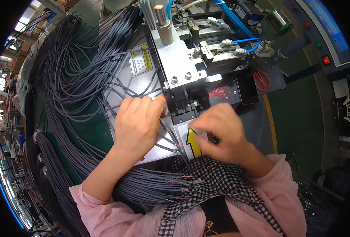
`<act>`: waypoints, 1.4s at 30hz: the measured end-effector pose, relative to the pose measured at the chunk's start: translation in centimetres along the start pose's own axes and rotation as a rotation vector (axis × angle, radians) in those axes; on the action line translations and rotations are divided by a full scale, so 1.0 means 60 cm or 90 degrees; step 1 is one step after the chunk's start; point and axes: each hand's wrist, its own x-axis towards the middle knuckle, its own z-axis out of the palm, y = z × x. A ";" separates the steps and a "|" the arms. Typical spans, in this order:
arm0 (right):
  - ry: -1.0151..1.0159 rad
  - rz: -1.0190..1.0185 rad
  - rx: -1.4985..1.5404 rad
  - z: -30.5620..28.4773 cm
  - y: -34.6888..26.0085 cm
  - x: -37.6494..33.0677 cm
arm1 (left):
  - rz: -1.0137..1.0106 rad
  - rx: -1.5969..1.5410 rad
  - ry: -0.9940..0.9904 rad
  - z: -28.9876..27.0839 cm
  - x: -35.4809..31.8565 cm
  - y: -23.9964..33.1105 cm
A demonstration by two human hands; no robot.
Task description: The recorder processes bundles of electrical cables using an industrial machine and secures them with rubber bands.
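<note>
My left hand (pixel 137 121) is closed at the near left side of a metal bench machine (pixel 181 63), its fingers curled over a grey cable. Thin grey cable lengths (pixel 167 132) come out beside that hand and slant down toward my lap. My right hand (pixel 221 128) hovers just right of the machine's small dark tooling block (pixel 184 111), fingers bent and smeared by motion; whether anything is between them is hidden. Below it lies a white plate with a yellow arrow (pixel 193 143). A bundle of grey cables with stripped, coloured ends (pixel 155 183) rests across my lap.
A large heap of grey cables (pixel 74 75) covers the left of the table. Red scraps (pixel 219 91) lie beside a black tray (pixel 247 89) and red-handled scissors (pixel 263 80). Blue air tubes (pixel 238 19), a wire spool (pixel 281 20) and a control panel (pixel 325 35) stand at the far right.
</note>
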 end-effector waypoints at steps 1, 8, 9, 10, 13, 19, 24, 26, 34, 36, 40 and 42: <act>0.003 0.001 -0.001 0.004 -0.006 -0.001 | 0.003 0.001 0.000 0.000 0.002 0.003; 0.093 0.270 0.236 0.024 -0.002 -0.007 | -0.039 -0.172 -0.029 -0.016 0.031 0.033; 0.099 0.271 0.233 0.022 0.001 -0.006 | -0.032 -0.173 -0.030 -0.016 0.030 0.034; 0.107 0.334 0.312 0.019 0.004 -0.005 | -0.047 -0.242 -0.019 -0.015 0.027 0.036; 0.125 0.459 0.470 0.013 0.010 -0.005 | -0.076 -0.380 0.001 -0.015 0.022 0.042; 0.162 0.478 0.487 0.019 0.014 -0.012 | -0.292 -0.590 -0.076 -0.006 0.021 0.048; 0.163 0.446 0.410 0.020 0.013 -0.008 | -0.311 -0.610 -0.117 -0.002 0.020 0.051; 0.154 0.439 0.408 0.020 0.016 -0.008 | -0.326 -0.622 -0.133 -0.004 0.022 0.050; 0.018 0.515 0.546 -0.010 0.024 0.001 | -0.418 -0.761 -0.167 -0.007 0.022 0.054; -0.034 0.545 0.609 -0.018 0.025 0.005 | -0.417 -0.786 -0.137 -0.011 0.024 0.057; 0.045 0.576 0.581 -0.023 0.024 0.011 | -0.300 -0.532 -0.112 -0.022 0.033 0.053; 0.044 0.546 0.530 -0.020 0.029 0.003 | -0.239 -0.470 -0.076 -0.014 0.033 0.051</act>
